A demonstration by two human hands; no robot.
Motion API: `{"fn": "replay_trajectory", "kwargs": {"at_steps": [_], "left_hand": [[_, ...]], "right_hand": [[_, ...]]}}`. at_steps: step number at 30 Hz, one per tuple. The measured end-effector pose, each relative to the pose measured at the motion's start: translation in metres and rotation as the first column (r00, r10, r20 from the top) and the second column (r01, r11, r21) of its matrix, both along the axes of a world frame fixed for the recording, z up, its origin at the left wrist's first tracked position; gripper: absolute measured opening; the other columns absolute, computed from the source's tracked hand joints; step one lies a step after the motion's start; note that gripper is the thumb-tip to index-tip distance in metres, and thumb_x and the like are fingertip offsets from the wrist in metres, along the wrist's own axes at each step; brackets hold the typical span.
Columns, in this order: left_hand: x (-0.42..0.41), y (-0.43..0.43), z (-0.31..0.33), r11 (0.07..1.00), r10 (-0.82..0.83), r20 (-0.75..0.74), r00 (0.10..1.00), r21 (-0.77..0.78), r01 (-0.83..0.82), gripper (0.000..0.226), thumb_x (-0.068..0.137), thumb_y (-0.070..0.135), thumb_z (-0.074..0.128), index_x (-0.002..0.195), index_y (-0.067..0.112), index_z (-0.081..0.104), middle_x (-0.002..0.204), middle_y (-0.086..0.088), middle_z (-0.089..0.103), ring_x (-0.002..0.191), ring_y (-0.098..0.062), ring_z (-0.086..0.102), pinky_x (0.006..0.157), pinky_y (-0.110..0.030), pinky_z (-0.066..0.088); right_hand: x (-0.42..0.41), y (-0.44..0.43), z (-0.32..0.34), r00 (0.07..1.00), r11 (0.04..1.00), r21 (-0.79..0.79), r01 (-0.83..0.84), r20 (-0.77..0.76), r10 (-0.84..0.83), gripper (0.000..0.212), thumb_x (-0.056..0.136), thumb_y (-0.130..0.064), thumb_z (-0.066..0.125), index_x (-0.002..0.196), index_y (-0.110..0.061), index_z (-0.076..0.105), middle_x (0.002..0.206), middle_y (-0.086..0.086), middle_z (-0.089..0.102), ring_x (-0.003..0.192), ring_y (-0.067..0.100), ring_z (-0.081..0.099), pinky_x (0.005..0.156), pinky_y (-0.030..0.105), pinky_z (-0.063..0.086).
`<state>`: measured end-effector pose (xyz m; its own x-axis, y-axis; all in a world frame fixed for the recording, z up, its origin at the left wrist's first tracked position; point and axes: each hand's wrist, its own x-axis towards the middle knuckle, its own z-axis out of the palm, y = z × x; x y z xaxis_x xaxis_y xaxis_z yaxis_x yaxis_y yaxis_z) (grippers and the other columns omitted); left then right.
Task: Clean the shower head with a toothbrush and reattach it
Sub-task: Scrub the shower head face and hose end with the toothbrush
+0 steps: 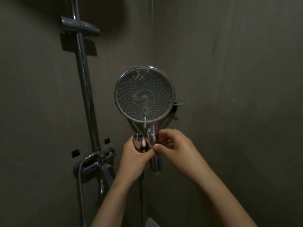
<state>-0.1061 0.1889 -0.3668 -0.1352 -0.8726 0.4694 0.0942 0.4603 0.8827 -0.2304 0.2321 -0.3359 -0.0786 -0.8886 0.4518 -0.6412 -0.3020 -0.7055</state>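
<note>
The light is dim, with a broad soft shadow pooled toward 12 o'clock, and the left hand [134, 154] and right hand [175, 145] near 6 o'clock catch the most light. Small glints sit on the rim of the shower head [144, 95] and along the riser rail [87, 95] at 9 o'clock. Everything is soft and grainy, the slider bracket [80, 27] at 11 o'clock smeared, the rail bowed by the wide lens.

On my left a chrome riser rail [85, 89] runs up the dark grey wall [229, 79], with a mixer tap [96, 163] at its foot. Two small black squares [106, 141] flank the rail just above the tap.
</note>
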Motion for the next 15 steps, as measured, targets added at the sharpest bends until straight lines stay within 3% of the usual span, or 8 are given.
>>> {"fn": "replay_trajectory", "kwargs": {"at_steps": [4, 8, 12, 15], "left_hand": [[-0.026, -0.065, 0.02, 1.0, 0.012, 0.004, 1.0, -0.012, -0.012, 0.034, 0.072, -0.009, 0.072, 0.067, 0.019, 0.054, 0.053, 0.012, 0.062, 0.052, 0.009, 0.055, 0.052, -0.007, 0.042], [-0.042, -0.126, 0.032, 0.997, 0.074, 0.015, 0.997, -0.013, -0.074, 0.039, 0.07, -0.006, 0.074, 0.063, 0.023, 0.051, 0.055, 0.011, 0.064, 0.055, 0.006, 0.059, 0.056, -0.01, 0.045], [-0.057, -0.173, 0.037, 0.999, 0.029, -0.035, 0.999, 0.02, -0.029, 0.04, 0.07, -0.002, 0.076, 0.06, 0.035, 0.064, 0.086, -0.01, 0.075, 0.088, -0.026, 0.072, 0.085, -0.043, 0.055], [-0.07, -0.196, 0.034, 0.998, 0.04, -0.048, 0.998, 0.051, -0.037, 0.044, 0.07, -0.004, 0.075, 0.058, 0.037, 0.063, 0.085, -0.01, 0.075, 0.09, -0.026, 0.072, 0.089, -0.051, 0.053]], "right_hand": [[-0.027, -0.077, 0.012, 0.997, 0.998, -0.034, -0.058, 0.056, 0.06, 0.037, 0.082, -0.016, 0.068, 0.118, -0.019, 0.061, 0.102, -0.003, 0.059, 0.084, -0.003, 0.056, 0.072, -0.002, 0.038], [-0.05, -0.148, 0.019, 0.998, 0.994, -0.102, -0.033, 0.052, 0.038, 0.033, 0.08, -0.019, 0.07, 0.112, -0.021, 0.064, 0.101, -0.003, 0.059, 0.091, 0.005, 0.057, 0.076, 0.004, 0.04], [-0.1, -0.208, 0.02, 0.959, 0.934, -0.258, 0.249, -0.071, -0.275, 0.026, 0.077, -0.023, 0.072, 0.103, -0.021, 0.067, 0.102, 0.001, 0.064, 0.102, 0.019, 0.055, 0.087, 0.027, 0.042], [-0.141, -0.244, 0.017, 0.862, 0.849, -0.271, 0.453, -0.108, -0.495, 0.025, 0.077, -0.02, 0.07, 0.102, -0.018, 0.067, 0.105, 0.01, 0.062, 0.106, 0.03, 0.049, 0.09, 0.036, 0.039]]}}
